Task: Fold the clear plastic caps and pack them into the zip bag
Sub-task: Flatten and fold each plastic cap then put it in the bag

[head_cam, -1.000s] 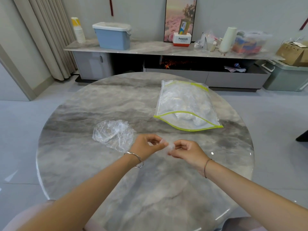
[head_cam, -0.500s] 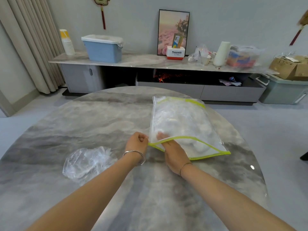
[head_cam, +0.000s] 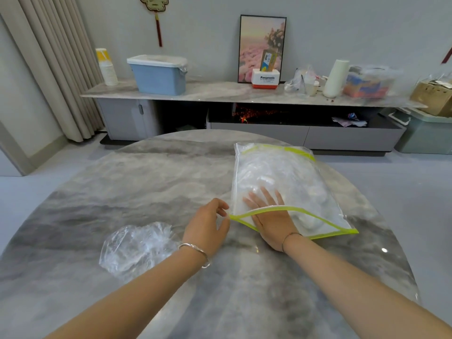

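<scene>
A clear zip bag (head_cam: 291, 182) with a yellow-green zip edge lies on the round marble table (head_cam: 146, 182), right of centre, with several folded clear caps inside. My left hand (head_cam: 208, 228) pinches the left corner of the bag's open mouth. My right hand (head_cam: 267, 214) reaches flat into the bag through the mouth, fingers spread and seen through the plastic. I cannot tell whether a folded cap is under its fingers. A crumpled clear plastic cap (head_cam: 139, 248) lies loose on the table to the left of my left wrist.
Beyond the table stands a long low cabinet (head_cam: 220, 96) carrying a blue lidded bin (head_cam: 159, 74), a stack of paper cups (head_cam: 107, 67), a framed picture (head_cam: 261, 47), a white roll (head_cam: 335, 79) and bags. A cardboard box (head_cam: 433, 94) sits at the far right.
My hands left the table's middle, where they pinched a small folded cap, and went to the bag. The left took the mouth's corner; the right slid deeper inside. The view tilted up.
</scene>
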`<state>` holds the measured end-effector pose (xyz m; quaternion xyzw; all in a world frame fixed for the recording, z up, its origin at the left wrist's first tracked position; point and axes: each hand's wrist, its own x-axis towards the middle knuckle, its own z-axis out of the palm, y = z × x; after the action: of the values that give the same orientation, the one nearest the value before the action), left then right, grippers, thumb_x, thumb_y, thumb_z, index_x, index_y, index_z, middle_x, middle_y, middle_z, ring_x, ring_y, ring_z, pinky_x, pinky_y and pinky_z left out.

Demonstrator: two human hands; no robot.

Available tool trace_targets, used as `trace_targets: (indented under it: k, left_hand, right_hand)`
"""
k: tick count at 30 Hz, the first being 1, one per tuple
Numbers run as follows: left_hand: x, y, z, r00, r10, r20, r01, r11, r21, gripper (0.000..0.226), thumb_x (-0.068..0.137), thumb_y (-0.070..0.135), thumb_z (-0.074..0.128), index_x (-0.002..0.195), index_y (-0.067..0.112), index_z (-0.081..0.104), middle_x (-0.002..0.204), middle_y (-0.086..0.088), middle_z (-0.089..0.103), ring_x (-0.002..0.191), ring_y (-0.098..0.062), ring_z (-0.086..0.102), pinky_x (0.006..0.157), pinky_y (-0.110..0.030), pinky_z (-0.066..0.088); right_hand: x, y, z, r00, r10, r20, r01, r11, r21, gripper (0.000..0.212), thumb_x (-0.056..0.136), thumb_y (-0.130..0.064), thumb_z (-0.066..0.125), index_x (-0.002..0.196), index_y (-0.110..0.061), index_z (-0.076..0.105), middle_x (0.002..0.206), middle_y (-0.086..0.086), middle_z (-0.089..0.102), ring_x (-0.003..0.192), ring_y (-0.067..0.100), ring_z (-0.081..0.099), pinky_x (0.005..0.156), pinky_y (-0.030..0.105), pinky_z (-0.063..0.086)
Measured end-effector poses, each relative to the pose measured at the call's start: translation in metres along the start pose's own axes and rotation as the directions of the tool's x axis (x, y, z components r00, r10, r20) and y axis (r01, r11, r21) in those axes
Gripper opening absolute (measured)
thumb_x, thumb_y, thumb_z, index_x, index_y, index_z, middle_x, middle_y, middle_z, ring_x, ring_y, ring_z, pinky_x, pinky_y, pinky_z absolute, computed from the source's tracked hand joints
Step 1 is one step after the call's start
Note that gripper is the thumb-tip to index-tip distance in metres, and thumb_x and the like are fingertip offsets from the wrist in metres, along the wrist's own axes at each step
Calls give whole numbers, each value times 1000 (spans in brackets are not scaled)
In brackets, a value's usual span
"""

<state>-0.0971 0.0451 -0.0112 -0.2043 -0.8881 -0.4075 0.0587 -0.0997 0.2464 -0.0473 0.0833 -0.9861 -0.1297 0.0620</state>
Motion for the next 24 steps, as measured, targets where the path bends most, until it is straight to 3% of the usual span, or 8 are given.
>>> trace_targets:
  k: [3,5,9,13,16,19,22,24]
  left_hand:
    - [-14,-13,-29,976,216,20,-211,923,322,43,81,43,44,112,18,60,106,1,62,98,-22,56,83,-35,45]
    - [-22,-23,-49,964,251,86,-261,837,481,60,73,50,40,118,16,60,115,-3,60,105,-28,57,88,-39,46]
    - [-45,-45,-84,964,-73,254,-108,768,631,69,81,39,48,145,24,27,151,4,26,140,-21,20,114,-33,12]
    - [-62,-59,-103,983,-127,135,-26,628,778,38,91,26,47,129,31,48,135,8,48,126,-15,40,104,-25,26]
    - [-70,-47,-107,999,-43,31,12,749,662,18,92,31,51,103,27,64,109,4,65,107,-19,55,90,-27,36]
    - [-79,-21,-101,999,-23,-31,32,941,336,13,89,33,59,93,22,65,93,4,70,92,-19,62,76,-29,45]
    - [-93,7,-88,995,98,6,-98,992,85,16,82,37,59,85,22,63,80,11,66,80,-5,61,69,-14,42]
    - [-103,21,-82,988,151,-28,-153,987,-54,14,79,38,56,85,25,60,79,15,64,82,-4,58,71,-6,38]
  right_hand:
    - [-25,-3,-5,996,-13,-93,22,995,99,47,95,-30,26,136,-22,47,139,0,51,132,28,39,110,40,7]
    - [-42,-6,-19,998,-58,-14,60,983,175,51,94,-35,22,142,-23,36,148,-1,39,136,23,29,112,36,6]
    - [-71,-16,-49,976,-171,138,129,953,273,81,75,-52,-13,150,-30,5,158,-9,-5,145,10,3,111,23,-9]
    - [-96,-34,-73,965,-215,152,152,926,345,78,77,-55,-5,150,-31,13,158,-11,-8,144,8,7,114,26,1]
    - [-115,-53,-84,972,-222,72,169,883,438,73,82,-57,10,149,-30,17,158,-12,0,143,11,14,114,26,6]
    - [-131,-75,-96,988,-148,33,89,743,664,71,88,-51,50,148,-27,19,156,-12,12,142,7,17,114,20,11]
    - [-141,-91,-100,998,6,58,-53,515,855,99,66,-73,60,146,-25,25,145,-16,27,135,1,25,113,21,21]
    - [-142,-93,-97,994,104,45,-89,464,881,84,66,-56,74,135,-24,39,133,-14,39,127,4,36,109,24,28]
